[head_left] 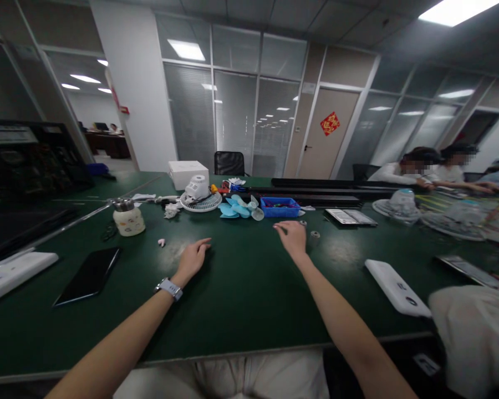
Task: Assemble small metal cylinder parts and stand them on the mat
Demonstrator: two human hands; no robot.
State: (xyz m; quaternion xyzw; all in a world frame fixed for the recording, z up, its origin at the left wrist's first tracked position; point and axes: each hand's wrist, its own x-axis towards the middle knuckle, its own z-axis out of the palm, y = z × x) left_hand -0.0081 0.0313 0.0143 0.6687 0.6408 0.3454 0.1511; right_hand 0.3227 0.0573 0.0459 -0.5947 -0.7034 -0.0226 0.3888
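My left hand [191,259] is over the green table with its fingers stretched out to the right, holding nothing; a watch [169,288] is on that wrist. My right hand [291,238] hovers further right, its fingers loosely bent to the left with nothing visible in them. Just beside it are two small metal cylinders [315,235], one partly behind the hand. Beyond the hands lie light-blue fan blades [235,207], a blue bin [280,207] holding small parts, and a white fan head with its grille [199,200]. A pink earbud-like piece [162,243] lies left of my left hand.
A black phone [89,274] and a jar [128,219] stand at the left. To the right are a white device [397,288] and an open silver-grey case [350,217]. A white box [187,173] sits at the back. Other people [416,166] work at the right.
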